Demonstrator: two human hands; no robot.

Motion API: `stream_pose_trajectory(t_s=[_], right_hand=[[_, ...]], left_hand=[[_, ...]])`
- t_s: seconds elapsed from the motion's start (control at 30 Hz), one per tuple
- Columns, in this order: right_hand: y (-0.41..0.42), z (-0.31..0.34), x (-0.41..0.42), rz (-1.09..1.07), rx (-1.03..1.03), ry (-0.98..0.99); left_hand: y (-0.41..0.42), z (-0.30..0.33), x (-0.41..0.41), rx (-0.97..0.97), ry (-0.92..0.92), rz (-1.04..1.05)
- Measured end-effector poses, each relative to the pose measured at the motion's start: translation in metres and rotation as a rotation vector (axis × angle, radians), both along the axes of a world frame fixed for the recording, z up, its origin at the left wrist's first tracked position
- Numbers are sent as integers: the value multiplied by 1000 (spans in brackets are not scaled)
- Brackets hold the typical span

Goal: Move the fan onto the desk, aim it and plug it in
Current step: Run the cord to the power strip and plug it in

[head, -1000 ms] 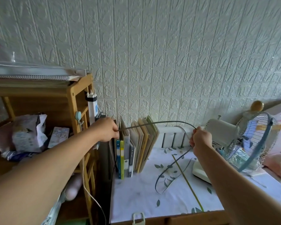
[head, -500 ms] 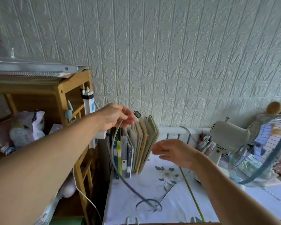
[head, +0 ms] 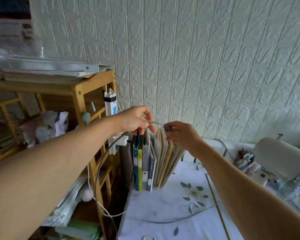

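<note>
Grey cable [head: 109,149] runs between both hands at centre frame: left hand [head: 135,121] fingers pinch it, right hand [head: 180,134] fingers pinch the plug [head: 167,127], probably to reach the power strip [head: 110,108].

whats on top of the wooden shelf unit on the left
On the wooden shelf unit lies a spiral-bound notebook with a flat grey metal piece across it. Further left it blurs into clear plastic; whatever lies beneath the notebook is covered.
</note>
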State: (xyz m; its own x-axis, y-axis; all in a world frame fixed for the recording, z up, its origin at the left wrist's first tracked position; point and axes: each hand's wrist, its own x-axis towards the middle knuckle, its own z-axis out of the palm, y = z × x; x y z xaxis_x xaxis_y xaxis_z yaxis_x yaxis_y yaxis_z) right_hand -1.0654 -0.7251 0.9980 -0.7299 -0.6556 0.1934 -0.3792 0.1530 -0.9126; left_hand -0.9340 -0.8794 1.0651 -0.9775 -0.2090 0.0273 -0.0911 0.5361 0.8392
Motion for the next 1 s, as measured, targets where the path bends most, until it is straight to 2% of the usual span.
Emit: stream_pose_trajectory(t_s=[0.13,0.3,0.53,0.77,0.87,1.0], right_hand=[[-16,-13,-28,-211,93,175],[-33,-33,-74,-415,274,249],[-95,-63,-116,-359,415,361],[-124,-97,-131,-324,616,485],[-130,-104,-128,-333,683,557],[-125,-101,-122,-320,783,545]], left_hand=[[-27,-19,-20,-59,-10,97],[-63,-61,-56,-286,-7,300],[-91,-105,-95,-693,-152,464],[-93,-140,-130,-1007,-280,407],[-96,-149,-134,-1030,-274,387],[-95,-145,-131,-962,-218,370]])
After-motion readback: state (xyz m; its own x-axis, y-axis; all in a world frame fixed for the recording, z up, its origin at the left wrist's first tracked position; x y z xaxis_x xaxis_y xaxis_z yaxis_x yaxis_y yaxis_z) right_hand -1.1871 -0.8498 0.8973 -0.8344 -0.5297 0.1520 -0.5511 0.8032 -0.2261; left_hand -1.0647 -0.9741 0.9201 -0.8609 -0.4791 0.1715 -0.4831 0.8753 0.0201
